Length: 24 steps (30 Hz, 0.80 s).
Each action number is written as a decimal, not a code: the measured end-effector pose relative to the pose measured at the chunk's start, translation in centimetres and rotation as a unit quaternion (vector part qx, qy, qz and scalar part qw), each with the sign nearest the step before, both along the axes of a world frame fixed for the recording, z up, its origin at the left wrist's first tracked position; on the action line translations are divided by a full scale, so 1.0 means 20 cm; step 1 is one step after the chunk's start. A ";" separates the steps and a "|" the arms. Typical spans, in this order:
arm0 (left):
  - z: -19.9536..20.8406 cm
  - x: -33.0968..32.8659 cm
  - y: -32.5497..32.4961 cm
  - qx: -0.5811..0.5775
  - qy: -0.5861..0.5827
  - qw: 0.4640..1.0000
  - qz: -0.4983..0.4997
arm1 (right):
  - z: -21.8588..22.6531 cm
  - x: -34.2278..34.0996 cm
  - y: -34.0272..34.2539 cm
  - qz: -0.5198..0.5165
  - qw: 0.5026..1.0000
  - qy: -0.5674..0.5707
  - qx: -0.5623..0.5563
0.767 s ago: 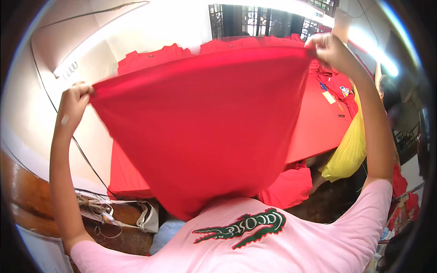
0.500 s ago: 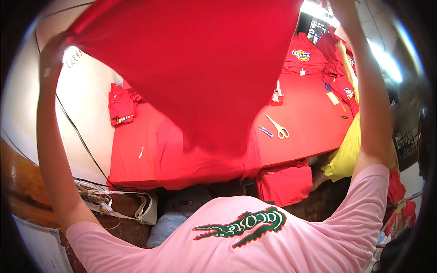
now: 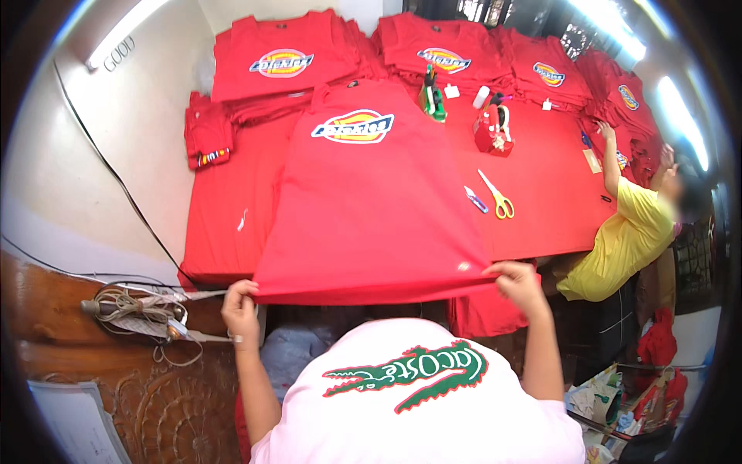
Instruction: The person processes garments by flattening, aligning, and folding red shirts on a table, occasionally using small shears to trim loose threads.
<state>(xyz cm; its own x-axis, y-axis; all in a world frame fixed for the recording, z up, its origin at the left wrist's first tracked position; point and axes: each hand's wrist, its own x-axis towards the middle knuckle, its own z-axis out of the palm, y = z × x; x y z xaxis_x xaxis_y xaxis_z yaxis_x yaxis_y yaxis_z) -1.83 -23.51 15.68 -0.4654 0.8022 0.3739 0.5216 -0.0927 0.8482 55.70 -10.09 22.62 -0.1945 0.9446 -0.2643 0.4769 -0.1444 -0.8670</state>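
Note:
A red sleeveless shirt (image 3: pixel 363 209) with a yellow, white and blue chest print lies stretched over the red-covered table, its neck end away from me. Its bottom hem hangs at the table's near edge. My left hand (image 3: pixel 241 303) pinches the hem's left corner between thumb and fingers. At the right corner, my right hand (image 3: pixel 516 284) is closed on the same hem, pulling it taut. A small white mark shows on the cloth close to my right hand.
Stacks of red shirts (image 3: pixel 282 58) line the table's back. Yellow-handled scissors (image 3: pixel 502 203), a small cutter (image 3: pixel 476 200) and a red tape dispenser (image 3: pixel 488 135) lie right of the shirt. At the far right a person in a yellow top (image 3: pixel 627 240) reaches over the table. Coiled cords (image 3: pixel 139 309) hang at left.
The red shirt, held up high before me, has come down flat on the table. Both my hands have moved down and closer together, still holding its hem. The back stacks now show.

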 end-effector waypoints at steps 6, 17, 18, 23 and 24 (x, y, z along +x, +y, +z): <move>-0.70 0.01 -0.57 -0.236 -0.032 0.971 -0.001 | -0.76 -0.02 -0.46 0.182 0.957 -0.173 -0.144; -0.51 -0.05 0.47 -0.336 -0.142 0.917 -0.161 | -0.83 -0.32 0.57 0.004 0.994 0.087 -0.072; -0.37 0.02 0.69 -0.307 -0.103 0.937 -0.127 | -0.80 -0.41 0.74 -0.043 0.991 0.121 -0.036; -0.32 0.26 1.50 -0.078 0.231 0.964 -0.104 | -0.75 -0.86 1.41 -0.212 0.965 0.151 -0.017; -0.33 0.32 1.64 -0.071 0.270 0.954 -0.108 | -0.80 -0.87 1.50 -0.210 0.967 0.129 -0.069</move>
<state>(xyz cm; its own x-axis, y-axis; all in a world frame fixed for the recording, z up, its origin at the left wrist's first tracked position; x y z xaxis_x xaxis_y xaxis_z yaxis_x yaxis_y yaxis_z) 4.65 9.21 9.12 -0.0543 0.9178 0.3933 0.8673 -0.1518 0.4740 38.38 19.87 6.70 0.1229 0.9140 -0.3866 0.1211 -0.4005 -0.9083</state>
